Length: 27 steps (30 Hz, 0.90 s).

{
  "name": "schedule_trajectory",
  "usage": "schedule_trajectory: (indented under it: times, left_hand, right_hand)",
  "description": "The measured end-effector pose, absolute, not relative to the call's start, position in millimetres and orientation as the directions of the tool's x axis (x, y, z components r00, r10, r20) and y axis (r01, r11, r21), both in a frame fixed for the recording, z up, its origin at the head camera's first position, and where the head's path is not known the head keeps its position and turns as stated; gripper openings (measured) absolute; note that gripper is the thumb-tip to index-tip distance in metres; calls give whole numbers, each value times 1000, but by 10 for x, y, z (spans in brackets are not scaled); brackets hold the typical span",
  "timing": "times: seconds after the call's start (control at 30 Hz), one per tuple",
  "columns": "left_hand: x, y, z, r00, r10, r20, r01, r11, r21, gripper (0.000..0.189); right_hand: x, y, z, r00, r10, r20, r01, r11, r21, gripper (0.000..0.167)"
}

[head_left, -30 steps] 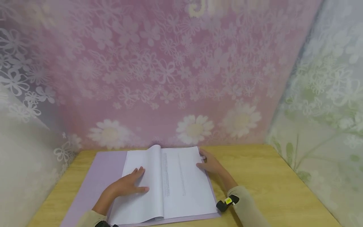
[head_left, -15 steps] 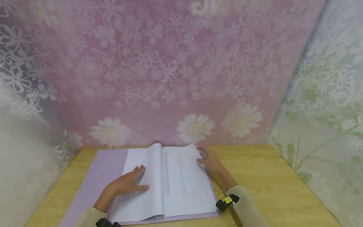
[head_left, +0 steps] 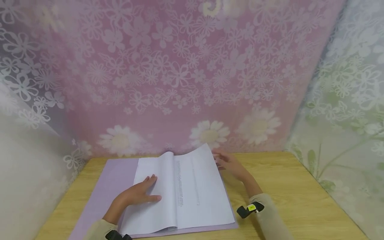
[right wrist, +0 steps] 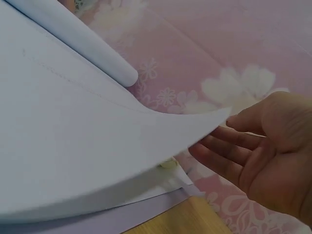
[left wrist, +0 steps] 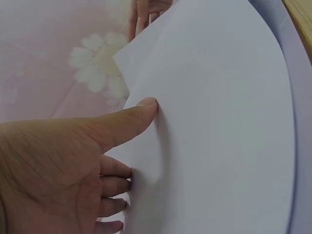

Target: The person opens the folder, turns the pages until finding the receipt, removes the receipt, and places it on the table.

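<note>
A book or folder with a pale purple cover (head_left: 115, 175) lies spread on the table. My left hand (head_left: 138, 195) rests on its left-hand white pages (head_left: 163, 206), fingers straight and thumb spread. On the right, a white page (head_left: 207, 186) with columns of small print has its far corner raised. Beside that corner is my right hand (head_left: 235, 165). In the right wrist view its fingers (right wrist: 219, 156) reach under the lifted sheet, with the thumb near the tip of the corner. A lower sheet (right wrist: 156, 183) and a small yellowish tab (right wrist: 169, 163) show beneath.
The yellow wood-grain table (head_left: 288, 190) extends to the right of the book. A pink flowered backdrop (head_left: 186, 100) stands right behind the table's far edge. Pale flowered panels flank the left and the right (head_left: 348, 133).
The right page's far corner has risen off the sheets below, and my right hand has moved slightly up and right with it. My left hand stays on the left pages.
</note>
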<state>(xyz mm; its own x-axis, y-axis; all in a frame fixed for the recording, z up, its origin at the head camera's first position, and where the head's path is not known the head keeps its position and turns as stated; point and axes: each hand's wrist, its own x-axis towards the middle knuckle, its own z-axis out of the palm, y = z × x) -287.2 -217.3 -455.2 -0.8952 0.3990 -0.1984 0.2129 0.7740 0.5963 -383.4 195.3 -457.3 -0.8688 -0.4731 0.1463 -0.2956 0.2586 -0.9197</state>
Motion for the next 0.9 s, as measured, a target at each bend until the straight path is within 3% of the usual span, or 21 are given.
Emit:
schedule_trajectory:
  times: [0.23,0.47,0.67,0.9]
  left_hand:
    - [-2882,-2174,-4518,-915,380,-133,226,759,611,96]
    - [-2937,-2190,-4447,-931,364,-8,289,752,592,84]
    - [-2943,-2179,-4399,-940,335,70,297,697,653,81]
    - [-2864,-2017,-4391,-942,293,160,310,587,748,83]
  right_hand:
    - [-3813,2025,-4476,-815,-576,59,-272,290,-918,60]
    - [-3736,1861,-4420,-690,-723,31,-291,237,-927,83]
    - [-3626,1672,-4380,-621,-784,-9,-320,264,-910,96]
    - [-3515,1516,-4336,-606,-796,-3,-365,281,-887,101]
